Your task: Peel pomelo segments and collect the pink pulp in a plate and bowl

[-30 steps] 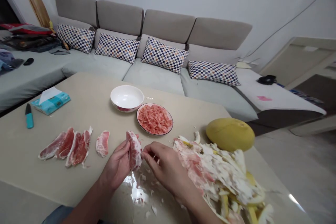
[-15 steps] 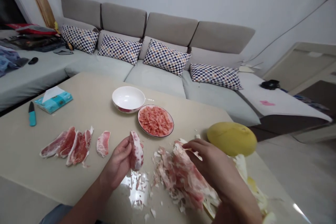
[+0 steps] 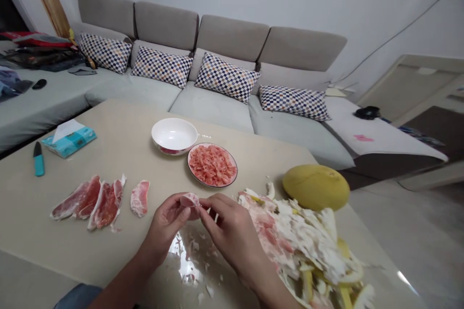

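Pale pink pomelo segment [image 3: 190,204], small and partly hidden, held at lower centre of the frame between the two hands, above the glossy beige table [image 3: 108,125]. We see the left hand [image 3: 166,219] cupped under and around the segment, its fingers closed on the near side. The right hand [image 3: 230,227] comes in from the right, its fingertips [image 3: 203,204] pressed at the segment's right edge. The hands are close together, with the segment pinched between them. We judge the flesh light, soft and wet: it is likely to tear or slip under hard pressure, so we would support it along its length and take hold of loose membrane at an edge, not the juice sacs. At lower right lies a heap of white pith and yellow rind [image 3: 308,246] with pink shreds, and at its far edge sits a whole yellow-green pomelo [image 3: 316,187]. At upper centre, a round white plate [image 3: 212,186] holds loose pink pulp [image 3: 212,165], just beside a white ceramic bowl [image 3: 163,144]. At left, a row of peeled pink segments [image 3: 87,203] and one separate peeled segment [image 3: 139,198] lie on the table; white flecks of membrane [image 3: 192,270] are scattered below the hands.
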Tool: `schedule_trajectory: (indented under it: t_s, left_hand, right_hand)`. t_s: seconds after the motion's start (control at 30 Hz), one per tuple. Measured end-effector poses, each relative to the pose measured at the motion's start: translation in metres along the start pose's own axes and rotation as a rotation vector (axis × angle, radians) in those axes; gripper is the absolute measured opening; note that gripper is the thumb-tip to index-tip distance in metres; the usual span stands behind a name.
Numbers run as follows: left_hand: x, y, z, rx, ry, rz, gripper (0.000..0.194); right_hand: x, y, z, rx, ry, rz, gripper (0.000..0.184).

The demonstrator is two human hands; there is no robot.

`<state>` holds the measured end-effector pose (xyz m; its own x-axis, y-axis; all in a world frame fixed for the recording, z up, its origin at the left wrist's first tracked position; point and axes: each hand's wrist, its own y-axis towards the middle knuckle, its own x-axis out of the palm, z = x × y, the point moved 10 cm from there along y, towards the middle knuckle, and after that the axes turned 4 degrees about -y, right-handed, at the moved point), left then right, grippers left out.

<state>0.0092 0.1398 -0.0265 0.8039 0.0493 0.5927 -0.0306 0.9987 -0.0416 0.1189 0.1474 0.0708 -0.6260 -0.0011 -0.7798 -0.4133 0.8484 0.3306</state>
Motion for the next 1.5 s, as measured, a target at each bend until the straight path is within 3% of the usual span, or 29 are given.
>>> schedule_trajectory:
  t_s: [0.33, 0.67, 0.8, 0.97, 1.1, 1.17, 1.27, 1.4, 1.5]
  left_hand:
    - [-0.011, -0.004, -0.006, 0.063, 0.129, 0.111, 0.020]
    - [-0.015, -0.005, 0.005, 0.173, 0.267, 0.116, 0.017]
    - [-0.012, -0.004, -0.001, 0.098, 0.128, 0.093, 0.017]
    - [0.001, -0.003, -0.006, -0.006, -0.068, 0.018, 0.012]
    - [0.004, -0.001, -0.005, -0.064, -0.286, -0.022, 0.007]
    - [0.004, 0.000, -0.004, -0.097, -0.407, -0.036, 0.006]
    - [0.004, 0.001, -0.010, -0.191, -0.544, -0.026, 0.012]
    - [0.002, 0.000, -0.020, -0.287, -0.635, 0.007, 0.016]
    - [0.002, -0.002, -0.023, -0.320, -0.646, 0.006, 0.019]
  right_hand:
    - [0.007, -0.001, -0.001, -0.041, -0.109, -0.029, 0.018]
    - [0.002, -0.005, -0.009, -0.062, -0.139, 0.186, 0.017]
    - [-0.003, -0.005, -0.001, -0.015, -0.101, 0.252, 0.014]
    - [-0.009, 0.002, 0.013, 0.057, -0.046, 0.219, 0.012]
    - [-0.027, 0.007, 0.029, 0.121, -0.088, 0.217, 0.010]
    - [-0.035, 0.009, 0.043, 0.184, -0.150, 0.166, 0.010]
    - [-0.040, 0.007, 0.067, 0.274, -0.329, -0.033, 0.018]
    - [-0.043, -0.004, 0.098, 0.344, -0.567, -0.284, 0.023]
    - [-0.047, -0.016, 0.120, 0.464, -0.636, -0.390, 0.029]
